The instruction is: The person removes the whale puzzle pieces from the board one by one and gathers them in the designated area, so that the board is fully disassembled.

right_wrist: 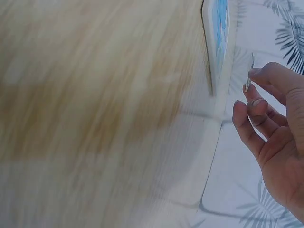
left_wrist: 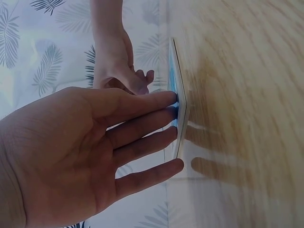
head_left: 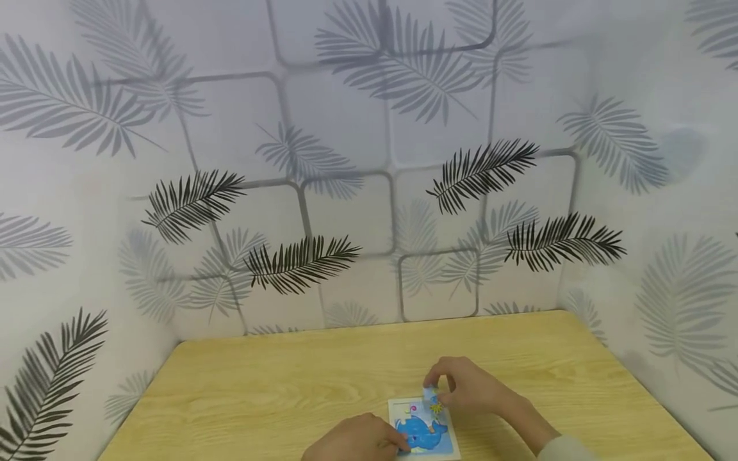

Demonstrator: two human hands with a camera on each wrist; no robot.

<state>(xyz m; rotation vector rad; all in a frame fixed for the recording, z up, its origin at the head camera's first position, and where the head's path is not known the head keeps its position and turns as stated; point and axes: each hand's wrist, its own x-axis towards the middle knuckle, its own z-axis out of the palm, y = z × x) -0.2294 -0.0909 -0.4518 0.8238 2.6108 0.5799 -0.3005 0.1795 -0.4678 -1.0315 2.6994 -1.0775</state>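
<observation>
A small jigsaw puzzle board [head_left: 423, 435] with a blue whale picture and a white border lies near the table's front edge. My right hand [head_left: 469, 387] pinches a thin puzzle piece [head_left: 429, 393] between thumb and fingertips, above the board's far right part. In the right wrist view that piece [right_wrist: 250, 71] is seen edge-on, apart from the board. My left hand [head_left: 357, 438] rests its fingertips on the board's left side. Its fingers are extended and press on the picture in the left wrist view, with the board [left_wrist: 180, 109] seen edge-on.
The wooden table [head_left: 277, 384] stretches around the board on both sides and behind it. A pale wall covering [head_left: 346, 211] with grey and black leaf prints stands along the table's back edge and sides.
</observation>
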